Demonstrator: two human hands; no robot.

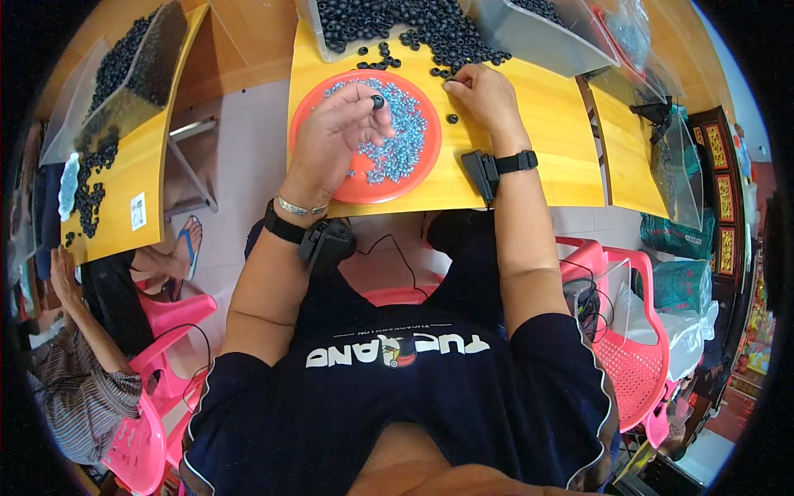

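Note:
My left hand [343, 132] is over an orange-red round plate [387, 195], with a small round black piece [378, 102] pinched between thumb and forefinger. Many small shiny blue-silver pieces [405, 149] lie spread on the plate. To the right of the plate, my right hand [490, 97] rests above the yellow table [542, 149] with thumb and forefinger brought together; whatever they may hold is too small to make out. Just below those fingertips lies one loose black piece [452, 119]. Right beyond them, a heap of black ring-like pieces [447, 41] spreads over the table.
A clear bin [335, 51] spills black pieces at the far edge, with another grey bin [538, 41] to its right. On the left, a second yellow table [116, 223] carries a bin and loose black pieces; a person [83, 372] sits there. Pink chairs [620, 364] stand on both sides.

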